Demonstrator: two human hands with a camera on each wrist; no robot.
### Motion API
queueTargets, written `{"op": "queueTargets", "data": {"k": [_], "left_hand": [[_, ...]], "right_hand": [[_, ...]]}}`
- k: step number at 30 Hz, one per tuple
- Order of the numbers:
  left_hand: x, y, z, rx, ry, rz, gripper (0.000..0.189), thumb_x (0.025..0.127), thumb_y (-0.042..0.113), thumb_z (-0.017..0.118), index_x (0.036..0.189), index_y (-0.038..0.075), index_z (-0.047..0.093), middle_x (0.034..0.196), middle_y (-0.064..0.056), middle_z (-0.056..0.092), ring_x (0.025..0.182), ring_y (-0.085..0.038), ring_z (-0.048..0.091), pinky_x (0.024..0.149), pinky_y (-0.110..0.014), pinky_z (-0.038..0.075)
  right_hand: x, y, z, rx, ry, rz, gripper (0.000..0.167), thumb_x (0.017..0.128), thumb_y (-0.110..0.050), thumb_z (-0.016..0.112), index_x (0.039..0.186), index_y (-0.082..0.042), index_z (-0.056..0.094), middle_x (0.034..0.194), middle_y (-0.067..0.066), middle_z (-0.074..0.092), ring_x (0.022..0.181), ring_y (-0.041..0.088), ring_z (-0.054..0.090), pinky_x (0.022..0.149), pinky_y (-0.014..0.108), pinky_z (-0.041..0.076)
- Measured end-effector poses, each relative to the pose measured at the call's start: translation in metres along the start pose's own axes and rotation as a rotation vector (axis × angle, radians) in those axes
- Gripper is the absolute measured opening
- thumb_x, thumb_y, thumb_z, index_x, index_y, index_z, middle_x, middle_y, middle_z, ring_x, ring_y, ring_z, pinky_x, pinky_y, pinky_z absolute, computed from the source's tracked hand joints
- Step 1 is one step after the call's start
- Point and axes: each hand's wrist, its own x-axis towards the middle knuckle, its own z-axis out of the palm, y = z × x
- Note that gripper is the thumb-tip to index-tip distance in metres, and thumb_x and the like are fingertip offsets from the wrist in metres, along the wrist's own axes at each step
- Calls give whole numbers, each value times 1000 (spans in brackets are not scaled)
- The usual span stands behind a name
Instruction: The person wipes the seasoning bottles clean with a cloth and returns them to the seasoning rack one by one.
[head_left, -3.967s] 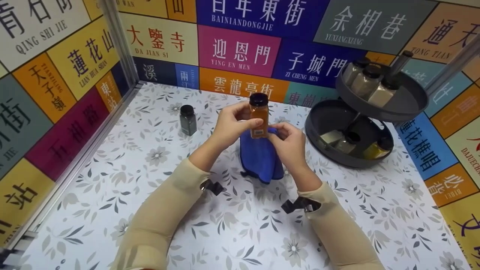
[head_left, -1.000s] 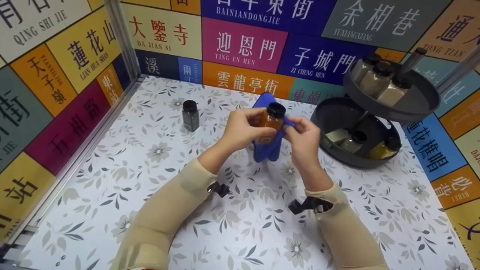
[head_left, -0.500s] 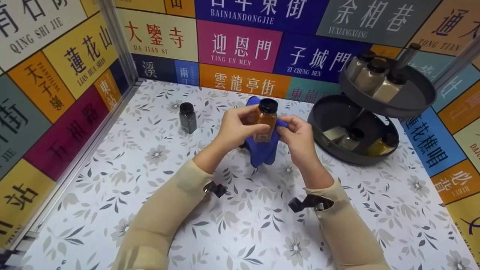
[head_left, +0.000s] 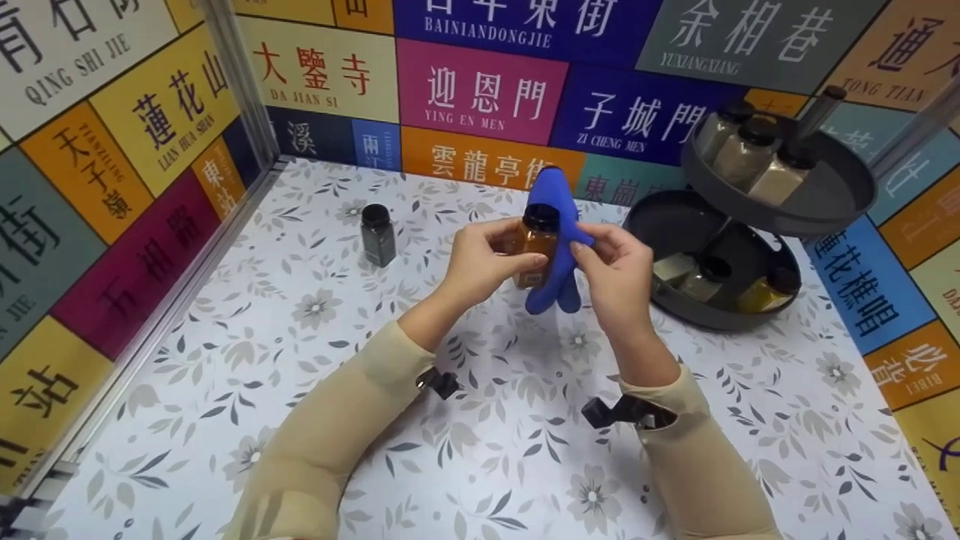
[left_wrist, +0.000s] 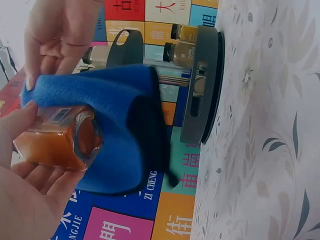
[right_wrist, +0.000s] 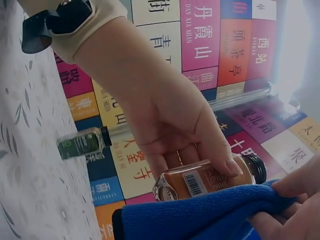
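Note:
My left hand (head_left: 491, 259) grips a glass spice jar (head_left: 534, 244) with orange-brown contents and a black lid, upright above the table. Between thumb and fingers, my right hand (head_left: 615, 266) pinches a blue cloth (head_left: 556, 270) with dark edging, which hangs along the right side of the jar. In the left wrist view the cloth (left_wrist: 125, 115) spreads behind the jar (left_wrist: 60, 137). A barcode label shows on the jar (right_wrist: 200, 180) in the right wrist view, where the cloth (right_wrist: 200, 215) lies against its side.
A dark-filled spice jar (head_left: 378, 236) stands on the flowered table, left of my hands. At the right rises a two-tier dark grey round rack (head_left: 780, 214) with several jars on both tiers. Colourful sign-printed walls (head_left: 480, 90) enclose the back and sides.
The cloth has shifted from hanging below and behind the jar to its right side, its top now rising above the lid. Both hands have moved slightly right; the left keeps its grip.

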Motion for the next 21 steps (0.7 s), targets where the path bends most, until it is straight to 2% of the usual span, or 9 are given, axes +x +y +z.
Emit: {"op": "queueTargets", "data": {"k": [4,7,10,13,16,19,21], "left_hand": [[0,3,-4,1,67,-16,47,85,27,92,128,11,78,109,-6,82,96,-15,77,89,-30,63],[2,8,-9,-31,123,-20,49,86,26,91,130,9,77,112,-8,82,98,-17,77,92,-31,63],[3,12,-14,-61,167,-17,50,86,24,91,131,9,76,112,-8,81,99,-18,77,92,-31,63],[4,14,-16,-95,175,-19,48,87,22,91,130,9,77,111,-8,81,99,-18,76,92,-32,63],[4,12,-15,-130,129,-35,48,86,22,91,130,9,77,112,-8,81,98,-17,76,91,-32,63],[4,7,-12,-146,29,-27,48,86,21,91,131,8,76,112,-10,81,96,-18,77,89,-32,63],[3,4,-13,-150,-36,-20,47,86,19,91,129,9,77,110,-10,82,93,-18,77,86,-32,63]], "right_hand": [[-4,1,6,-132,-55,0,24,96,7,70,120,7,75,118,23,78,106,17,78,88,24,63],[-5,7,11,-205,-90,38,23,95,5,71,117,7,76,117,26,77,103,15,78,84,21,62],[-4,13,15,-227,-127,91,21,95,5,71,115,8,75,116,26,77,96,11,77,79,21,63],[-1,19,15,-204,-152,143,20,97,4,70,116,9,74,117,26,77,92,8,77,78,23,64],[3,23,12,-162,-145,167,21,98,4,68,118,10,72,117,26,77,91,7,77,78,24,64],[8,26,8,-122,-116,160,23,98,6,67,120,11,72,116,24,78,90,6,77,76,24,64],[10,27,6,-76,-105,146,24,97,7,66,120,12,72,112,18,79,90,7,77,77,24,64]]}}
